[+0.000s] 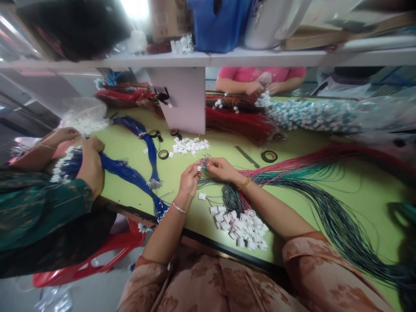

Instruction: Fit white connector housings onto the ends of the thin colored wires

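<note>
My left hand (191,178) pinches a small white connector (199,168) just above the green table (136,147). My right hand (220,168) is closed on the ends of thin red and green wires (204,164), held against the connector. Those wires run under my right wrist into a bundle (234,198) and fan out to the right. A pile of wired white connectors (243,225) lies between my forearms near the table edge. One loose connector (202,196) sits beside my left wrist.
Loose white connectors (190,146) and black tape rolls (269,156) lie further back. A person on the left holds a blue wire harness (130,173). Another person in pink (260,82) works opposite, by red wire bundles (247,123). A shelf (208,58) spans above.
</note>
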### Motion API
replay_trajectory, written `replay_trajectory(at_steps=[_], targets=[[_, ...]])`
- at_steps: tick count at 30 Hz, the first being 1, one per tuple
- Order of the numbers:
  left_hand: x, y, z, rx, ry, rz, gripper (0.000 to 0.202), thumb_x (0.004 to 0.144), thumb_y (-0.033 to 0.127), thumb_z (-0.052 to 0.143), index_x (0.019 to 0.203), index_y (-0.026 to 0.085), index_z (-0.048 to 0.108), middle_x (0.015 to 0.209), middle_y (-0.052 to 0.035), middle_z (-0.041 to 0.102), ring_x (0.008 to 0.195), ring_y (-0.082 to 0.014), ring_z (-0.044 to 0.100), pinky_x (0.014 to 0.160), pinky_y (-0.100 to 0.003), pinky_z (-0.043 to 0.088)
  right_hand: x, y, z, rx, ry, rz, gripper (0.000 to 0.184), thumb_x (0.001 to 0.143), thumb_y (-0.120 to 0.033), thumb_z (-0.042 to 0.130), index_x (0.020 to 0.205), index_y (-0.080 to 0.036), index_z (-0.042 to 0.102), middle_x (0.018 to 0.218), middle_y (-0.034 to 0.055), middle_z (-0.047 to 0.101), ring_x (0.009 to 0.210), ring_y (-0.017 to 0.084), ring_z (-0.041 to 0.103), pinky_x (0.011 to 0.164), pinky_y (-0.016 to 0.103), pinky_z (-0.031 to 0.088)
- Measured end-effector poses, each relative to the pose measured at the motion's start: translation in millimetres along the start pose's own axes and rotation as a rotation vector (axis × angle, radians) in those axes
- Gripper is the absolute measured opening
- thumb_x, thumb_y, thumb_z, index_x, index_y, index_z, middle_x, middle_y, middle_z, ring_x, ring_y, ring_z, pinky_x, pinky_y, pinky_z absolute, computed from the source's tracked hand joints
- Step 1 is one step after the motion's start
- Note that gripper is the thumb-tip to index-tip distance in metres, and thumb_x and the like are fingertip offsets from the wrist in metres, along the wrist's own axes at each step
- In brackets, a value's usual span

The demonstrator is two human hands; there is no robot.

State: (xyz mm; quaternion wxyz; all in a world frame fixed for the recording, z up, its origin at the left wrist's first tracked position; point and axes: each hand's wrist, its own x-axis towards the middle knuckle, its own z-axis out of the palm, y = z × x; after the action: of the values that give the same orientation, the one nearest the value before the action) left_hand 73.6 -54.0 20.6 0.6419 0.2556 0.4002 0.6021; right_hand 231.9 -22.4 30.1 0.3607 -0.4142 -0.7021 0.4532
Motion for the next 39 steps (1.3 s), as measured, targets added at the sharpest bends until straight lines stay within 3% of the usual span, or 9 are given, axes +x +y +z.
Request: replay_trajectory(at_steps=[7, 20, 25, 27, 30, 32, 36, 37, 39], targets=[[0.4, 0.3, -0.8, 0.011, -0.047, -0.019, 0.020, 0.071, 0.023, 0.074, 0.087, 0.011, 0.073, 0.090, -0.0082, 0.070, 0.069, -0.0098, 0.056, 0.067, -0.023, 0.044, -1.7, -2.9, -2.8, -0.011, -0.017, -0.015, 0.022, 0.077, -0.035, 0.050, 0.064, -0.017, 0.047, 0.059, -0.0039, 0.043, 0.058, 0.009, 0.036, 0.055, 0.022, 0.029], [-2.9, -11.7, 1.5, 0.159, -0.016, 0.067, 0.032, 0.062, 0.032, 0.081, 0.087, 0.014, 0.074, 0.068, -0.0012, 0.066, 0.055, -0.0061, 0.048, 0.055, -0.021, 0.038, -7.5, -2.3, 0.8, -0.131, -0.032, -0.135, 0.015, 0.079, -0.027, 0.049, 0.069, -0.017, 0.051, 0.065, -0.0019, 0.051, 0.060, 0.010, 0.042, 0.059, 0.023, 0.032], [-3.9, -10.3, 3.3, 0.225, -0.015, 0.082, 0.030, 0.064, 0.034, 0.080, 0.085, 0.014, 0.073, 0.072, -0.0025, 0.067, 0.057, -0.0075, 0.049, 0.057, -0.022, 0.039, -8.7, -3.5, 2.2, -0.185, -0.012, -0.094, 0.016, 0.077, -0.028, 0.051, 0.066, -0.017, 0.049, 0.063, -0.0023, 0.050, 0.058, 0.010, 0.040, 0.057, 0.023, 0.029], [-10.4, -5.9, 7.1, 0.302, 0.000, 0.142, 0.025, 0.068, 0.034, 0.077, 0.084, 0.015, 0.073, 0.078, -0.0046, 0.068, 0.065, -0.0115, 0.054, 0.062, -0.024, 0.043, -7.3, -3.6, -1.7, -0.158, -0.039, -0.078, 0.018, 0.078, -0.031, 0.051, 0.066, -0.017, 0.049, 0.063, -0.0025, 0.050, 0.058, 0.010, 0.040, 0.057, 0.023, 0.029], [-33.1, 2.6, 18.1, 0.475, -0.018, 0.388, 0.019, 0.075, 0.032, 0.071, 0.089, 0.019, 0.074, 0.096, -0.0096, 0.068, 0.093, -0.0216, 0.060, 0.082, -0.032, 0.048, -4.1, -4.6, -14.5, -0.086, -0.122, -0.031, 0.027, 0.085, -0.036, 0.046, 0.067, -0.017, 0.052, 0.062, -0.0026, 0.050, 0.060, 0.011, 0.041, 0.059, 0.023, 0.032], [-54.9, 3.5, 28.7, 0.642, -0.226, 0.546, 0.017, 0.079, 0.031, 0.066, 0.092, 0.022, 0.074, 0.102, -0.0120, 0.068, 0.101, -0.0250, 0.058, 0.090, -0.038, 0.046, -2.5, -6.2, -21.0, -0.110, -0.181, 0.001, 0.029, 0.086, -0.038, 0.047, 0.069, -0.016, 0.055, 0.063, -0.0022, 0.053, 0.061, 0.011, 0.043, 0.060, 0.024, 0.033], [-94.1, -10.1, 49.9, 0.963, -1.051, 0.680, 0.022, 0.084, 0.026, 0.057, 0.098, 0.022, 0.073, 0.096, -0.0122, 0.070, 0.085, -0.0216, 0.062, 0.083, -0.036, 0.049, -4.0, -10.5, -11.7, -0.388, -0.235, 0.023, 0.019, 0.078, -0.035, 0.064, 0.074, -0.017, 0.063, 0.071, 0.0010, 0.063, 0.063, 0.012, 0.048, 0.061, 0.024, 0.032], [-99.7, -13.1, 53.3, 1.000, -1.154, 0.707, 0.024, 0.085, 0.026, 0.056, 0.102, 0.021, 0.071, 0.098, -0.0124, 0.070, 0.085, -0.0213, 0.062, 0.082, -0.035, 0.049, -5.2, -11.2, -5.8, -0.480, -0.194, 0.034, 0.017, 0.077, -0.033, 0.065, 0.073, -0.017, 0.063, 0.072, 0.0023, 0.064, 0.063, 0.013, 0.048, 0.061, 0.025, 0.031], [-102.4, -12.5, 55.5, 1.045, -1.155, 0.754, 0.027, 0.086, 0.029, 0.056, 0.108, 0.020, 0.069, 0.104, -0.0132, 0.069, 0.091, -0.0223, 0.062, 0.084, -0.036, 0.048, -8.2, -11.1, 5.8, -0.619, -0.084, 0.042, 0.012, 0.079, -0.027, 0.062, 0.072, -0.018, 0.064, 0.073, 0.0045, 0.066, 0.064, 0.015, 0.050, 0.062, 0.027, 0.030]])
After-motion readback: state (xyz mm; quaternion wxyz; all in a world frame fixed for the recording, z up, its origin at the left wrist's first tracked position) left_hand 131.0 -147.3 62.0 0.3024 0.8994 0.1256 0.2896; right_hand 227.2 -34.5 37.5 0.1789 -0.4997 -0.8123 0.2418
